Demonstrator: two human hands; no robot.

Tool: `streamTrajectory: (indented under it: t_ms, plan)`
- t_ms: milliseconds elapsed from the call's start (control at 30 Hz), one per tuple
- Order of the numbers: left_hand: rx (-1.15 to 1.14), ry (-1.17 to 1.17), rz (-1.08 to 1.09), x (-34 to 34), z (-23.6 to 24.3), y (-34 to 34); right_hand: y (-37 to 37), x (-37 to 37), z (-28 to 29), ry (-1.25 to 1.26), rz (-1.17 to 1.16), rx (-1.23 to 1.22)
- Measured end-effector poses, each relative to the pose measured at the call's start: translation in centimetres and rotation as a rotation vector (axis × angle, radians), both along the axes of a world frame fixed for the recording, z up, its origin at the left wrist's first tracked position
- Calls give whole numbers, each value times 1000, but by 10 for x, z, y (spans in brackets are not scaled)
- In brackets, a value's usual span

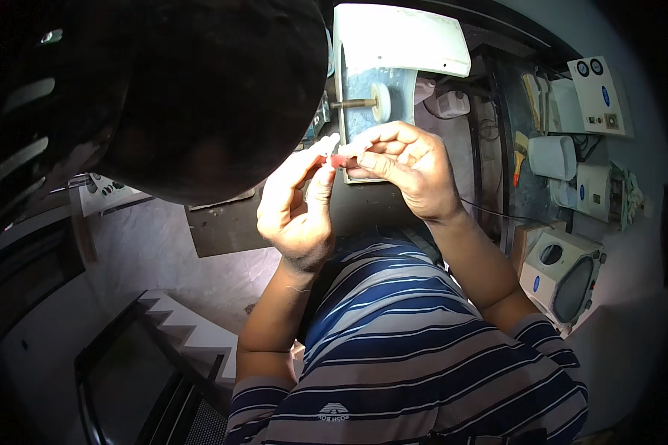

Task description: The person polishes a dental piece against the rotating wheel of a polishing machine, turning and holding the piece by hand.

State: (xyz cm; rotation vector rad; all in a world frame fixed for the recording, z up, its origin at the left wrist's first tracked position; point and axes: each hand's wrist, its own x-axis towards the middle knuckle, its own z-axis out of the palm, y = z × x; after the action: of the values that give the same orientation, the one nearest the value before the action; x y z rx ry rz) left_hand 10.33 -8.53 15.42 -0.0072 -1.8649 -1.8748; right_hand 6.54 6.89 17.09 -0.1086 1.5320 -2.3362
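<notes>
A small glossy pink piece (338, 161), denture-like in colour, is pinched between both hands. My left hand (302, 204) grips its left side with thumb and fingertips. My right hand (416, 167) has closed thumb and fingers on its right side. Fingertips cover much of the piece, so its full shape is hidden. Just beyond the hands, a white polishing wheel (381, 102) sits on the end of a metal spindle (356, 104). It stands inside an open-fronted housing with a white hood (401, 37), apart from my fingers.
A big black rounded shape (223, 96) fills the upper left, close to my left hand. Under my hands runs a dark bench top (226, 228). To the right are a yellow-handled brush (521, 152), a white container (552, 156) and a gauged machine (601, 96).
</notes>
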Motion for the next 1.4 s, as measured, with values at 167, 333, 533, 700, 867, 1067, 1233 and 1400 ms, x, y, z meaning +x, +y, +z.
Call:
streamTrajectory:
  t_ms: [167, 333, 533, 700, 867, 1067, 1233, 1400]
  plan:
    - [148, -76, -111, 2, 4, -3, 4, 5, 7, 68, -10, 50]
    - [245, -121, -143, 5, 0, -6, 2, 9, 11, 59, -34, 81]
    - [288, -161, -152, 13, 2, -7, 2, 13, 12, 44, -37, 106]
    - [349, -203, -159, 16, 3, -8, 3, 17, 13, 36, -13, 153]
    - [398, -213, -202, 19, 4, -9, 3, 22, 17, 17, -16, 171]
    - [421, -230, -202, 20, 4, -8, 5, 26, 17, 23, -12, 199]
    - [437, -238, -222, 19, 3, -7, 8, 28, 14, 31, -22, 177]
    - [419, -282, -232, 18, -2, -3, 11, 28, 9, 28, -62, 178]
